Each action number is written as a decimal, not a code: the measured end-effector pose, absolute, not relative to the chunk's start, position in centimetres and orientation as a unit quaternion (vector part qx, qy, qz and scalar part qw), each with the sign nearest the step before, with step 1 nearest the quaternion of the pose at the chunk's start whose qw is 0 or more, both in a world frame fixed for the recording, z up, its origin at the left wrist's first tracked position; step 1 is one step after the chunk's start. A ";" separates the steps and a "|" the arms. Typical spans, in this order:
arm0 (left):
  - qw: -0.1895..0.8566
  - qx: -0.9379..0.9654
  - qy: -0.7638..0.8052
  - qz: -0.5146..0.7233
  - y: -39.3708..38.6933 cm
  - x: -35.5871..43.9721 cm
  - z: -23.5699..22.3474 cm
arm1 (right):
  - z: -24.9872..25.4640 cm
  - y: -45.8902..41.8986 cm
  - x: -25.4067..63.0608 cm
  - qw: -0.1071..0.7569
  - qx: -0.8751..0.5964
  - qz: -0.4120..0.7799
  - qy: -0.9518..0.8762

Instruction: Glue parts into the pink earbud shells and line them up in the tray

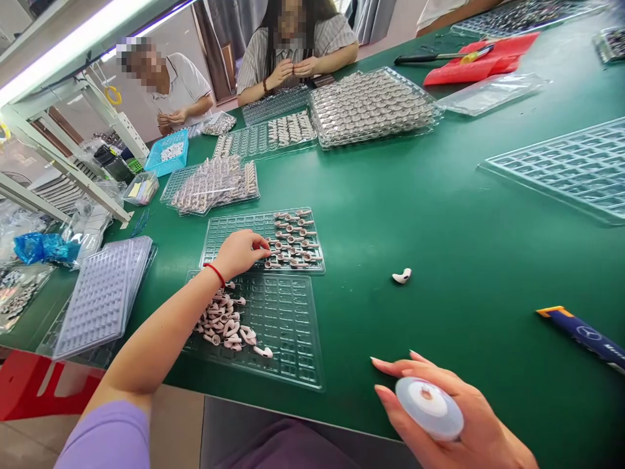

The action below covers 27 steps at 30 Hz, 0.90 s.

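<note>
I've got the left hand (240, 254) with fingers bent at the near edge of the filled rows, whether pinching an earbud I can't tell, right hand (439, 404) curled round a round-ended bottle (430, 407), white earbud piece (402, 276) lying beyond its fingertips.

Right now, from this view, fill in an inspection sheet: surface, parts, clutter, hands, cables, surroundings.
Surface: green tabletop, a few pale specks.
Parts: white earbud-shaped pieces heaped on the near tray, others in rows in the tray behind; one loose piece to the right.
Clutter: red plastic, clear bag, dark blue strip.
Hands: left hand at the rowed pieces, grip unclear; right hand holds a round-ended container.
Cables: thin blue strands at left, type unclear.
Surroundings: two people seated opposite.
</note>
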<state>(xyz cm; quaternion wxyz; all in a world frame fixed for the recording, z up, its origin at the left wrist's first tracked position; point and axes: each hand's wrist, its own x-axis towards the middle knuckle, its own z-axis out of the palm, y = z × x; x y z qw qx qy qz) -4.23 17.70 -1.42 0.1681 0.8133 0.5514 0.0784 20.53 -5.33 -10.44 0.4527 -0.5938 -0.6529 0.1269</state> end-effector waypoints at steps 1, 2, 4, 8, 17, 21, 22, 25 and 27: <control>0.168 0.811 0.555 0.079 17.6 -4.2 -1.3 | -10.5 -5.4 20.6 0.453 -0.595 0.131 -0.651; 0.168 0.809 0.558 0.079 17.5 -4.2 -1.1 | -10.6 -5.4 20.6 0.451 -0.598 0.136 -0.648; 0.167 0.804 0.566 0.077 16.9 -4.6 -0.2 | -10.8 -5.5 20.7 0.446 -0.609 0.145 -0.640; 0.168 0.798 0.578 0.038 13.6 -6.6 2.8 | -11.3 -5.7 21.0 0.436 -0.627 0.179 -0.620; 0.110 0.784 0.598 -0.125 6.9 -9.5 4.7 | -11.4 -5.8 21.4 0.419 -0.623 0.168 -0.639; 0.057 0.777 0.614 -0.126 6.2 -9.5 3.8 | -12.0 -5.6 22.0 0.408 -0.615 0.175 -0.652; 0.049 0.777 0.616 -0.121 6.1 -9.6 3.7 | -12.1 -5.6 22.0 0.405 -0.612 0.176 -0.656; 0.056 0.776 0.619 -0.108 5.7 -9.7 3.5 | -12.3 -5.6 22.0 0.405 -0.614 0.174 -0.655; 0.078 0.773 0.622 -0.092 5.6 -9.8 3.3 | -11.9 -5.6 21.8 0.407 -0.616 0.171 -0.652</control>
